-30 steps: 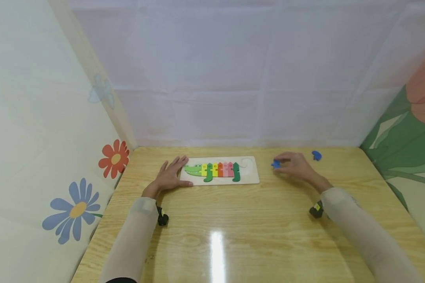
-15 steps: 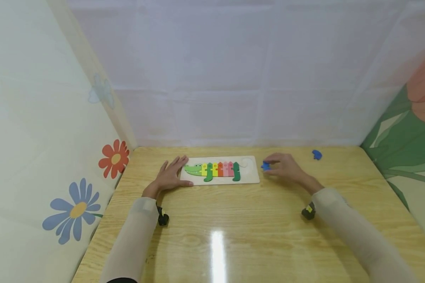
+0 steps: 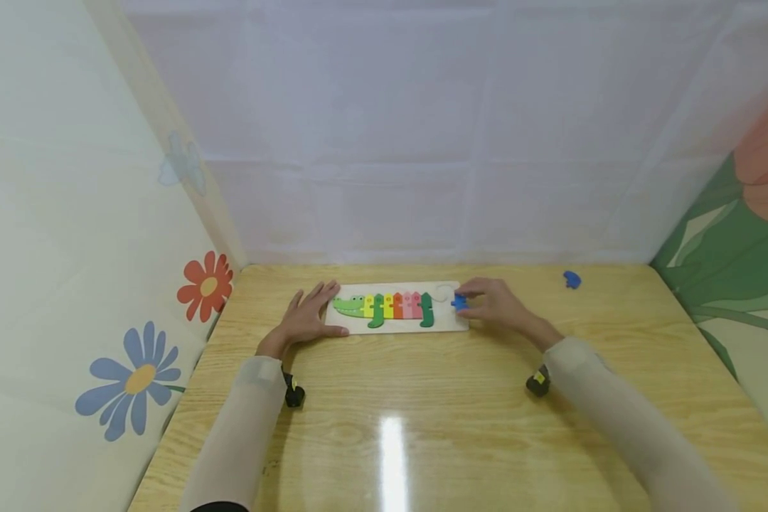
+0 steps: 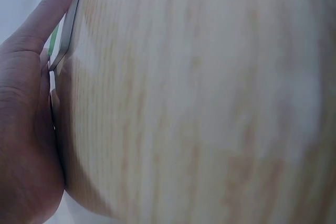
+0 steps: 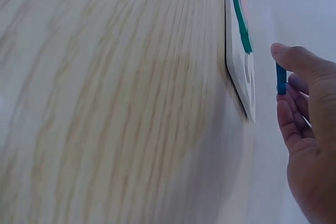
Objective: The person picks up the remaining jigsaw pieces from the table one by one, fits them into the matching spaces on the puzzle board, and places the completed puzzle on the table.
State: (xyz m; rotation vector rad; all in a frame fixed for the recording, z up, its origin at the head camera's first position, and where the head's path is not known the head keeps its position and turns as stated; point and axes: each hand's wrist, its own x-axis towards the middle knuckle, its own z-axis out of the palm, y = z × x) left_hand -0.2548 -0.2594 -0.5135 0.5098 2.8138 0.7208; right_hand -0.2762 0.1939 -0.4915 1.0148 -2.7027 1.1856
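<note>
A pale wooden puzzle board (image 3: 397,328) lies at mid-table, with a crocodile of coloured pieces (image 3: 389,307) from green head to dark green leg. An outlined recess (image 3: 446,293) shows at its right end. My left hand (image 3: 306,317) rests at the board's left end, fingers spread and straight, the thumb along the near corner. In the left wrist view the thumb (image 4: 44,19) touches the board's edge. My right hand (image 3: 496,304) pinches a blue puzzle piece (image 3: 459,302) between thumb and fingers over the board's right end. The right wrist view shows this blue piece (image 5: 281,78) edge-on, raised off the board.
Another blue puzzle piece (image 3: 572,279) lies on the wooden table (image 3: 461,412) at the back right. A white cloth wall (image 3: 358,178) rises behind the table's far edge. Flower-printed panels stand at the left (image 3: 51,249) and right (image 3: 742,235).
My right hand has moved left with the blue puzzle piece, from the table beside the board to above the board's right end. My left hand and the board have stayed still.
</note>
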